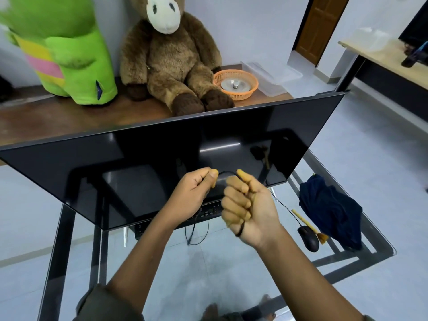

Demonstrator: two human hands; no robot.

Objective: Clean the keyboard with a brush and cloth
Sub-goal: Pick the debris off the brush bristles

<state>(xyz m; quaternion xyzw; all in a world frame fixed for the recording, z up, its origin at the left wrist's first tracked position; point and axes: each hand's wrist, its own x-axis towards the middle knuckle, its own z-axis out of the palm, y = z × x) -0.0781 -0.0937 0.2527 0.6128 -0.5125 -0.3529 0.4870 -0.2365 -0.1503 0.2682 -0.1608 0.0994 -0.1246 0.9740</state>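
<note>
A thin black cable (225, 173) runs between my two raised hands in front of the dark monitor (148, 163). My left hand (193, 195) pinches one end between thumb and fingers. My right hand (247, 207) grips the other part, its fingers curled, and a loop of cable pokes out below its little finger. Under my hands lies the black keyboard (206, 214), mostly hidden by the monitor and my left wrist. A wooden-handled brush (309, 225) lies on the glass table (231, 258) at the right, next to a dark blue cloth (331, 212).
A black mouse (309, 238) sits beside the brush, its cable leading up to my right hand. Behind the monitor a brown shelf holds a green plush toy (69, 54), a brown plush toy (171, 63), an orange basket (235, 83) and a clear plastic box (271, 76).
</note>
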